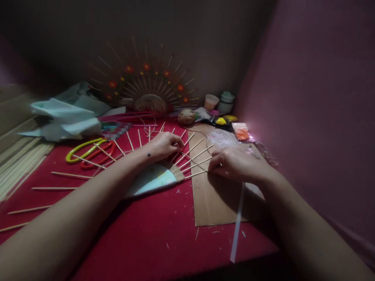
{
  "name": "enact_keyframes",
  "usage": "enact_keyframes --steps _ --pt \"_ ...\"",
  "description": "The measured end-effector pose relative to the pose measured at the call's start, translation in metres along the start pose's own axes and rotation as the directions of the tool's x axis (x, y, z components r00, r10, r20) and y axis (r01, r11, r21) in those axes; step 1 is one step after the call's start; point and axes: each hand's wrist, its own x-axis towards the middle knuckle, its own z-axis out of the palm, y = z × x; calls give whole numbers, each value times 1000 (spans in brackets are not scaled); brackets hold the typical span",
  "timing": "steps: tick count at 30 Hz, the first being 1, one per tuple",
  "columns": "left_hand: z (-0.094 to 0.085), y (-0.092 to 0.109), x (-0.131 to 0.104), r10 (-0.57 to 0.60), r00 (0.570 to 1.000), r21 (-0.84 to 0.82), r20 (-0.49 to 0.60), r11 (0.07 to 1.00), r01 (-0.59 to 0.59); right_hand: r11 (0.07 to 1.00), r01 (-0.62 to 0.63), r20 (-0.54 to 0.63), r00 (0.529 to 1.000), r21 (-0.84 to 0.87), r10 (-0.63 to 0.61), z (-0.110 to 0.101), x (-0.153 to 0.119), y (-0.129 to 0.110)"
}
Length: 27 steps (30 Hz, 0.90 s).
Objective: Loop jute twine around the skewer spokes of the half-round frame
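A half-round fan frame lies in front of me. Its pale blue panel (154,179) has a woven twine edge (176,173), and thin wooden sticks (197,157) spread outward from it. My left hand (166,145) is over the upper sticks, fingers curled together; what they grip is hidden. My right hand (231,163) pinches thin brown twine (195,163) by the tips of the right-hand sticks. The twine runs across these sticks toward my left hand. My left forearm covers part of the frame.
Beneath my right hand lies a cardboard sheet (205,210) on the red cloth (140,242). A translucent strip (238,226) overhangs it. Behind are a twine ball (186,116), a cup (211,102), a jar (226,103) and a flowered stick fan (146,78). Yellow and red rings (76,151) lie left.
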Motion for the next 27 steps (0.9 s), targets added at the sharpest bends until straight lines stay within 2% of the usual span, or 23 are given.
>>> enact_keyframes --steps 6,11,15,19,24,27 --pt "2 -5 2 -12 1000 -125 6 992 12 999 52 -5 999 -6 -52 5 -1 -3" --pt "2 -8 2 -20 1000 -229 16 973 23 999 24 11 1000 -23 -24 4 -2 -8" --pt "1 -10 3 -70 997 -266 -34 962 58 999 31 20 999 -16 -31 4 -2 -7" --pt "0 -14 4 -70 991 -213 -112 976 45 999 14 -14 1000 -47 -15 3 -2 -5" --pt "-3 -20 6 -38 984 -51 -176 998 29 982 -135 -159 981 -132 114 0 -3 1" --pt "-6 -23 6 -18 985 -18 -169 1000 15 974 -185 -221 963 -130 153 1 -5 9"
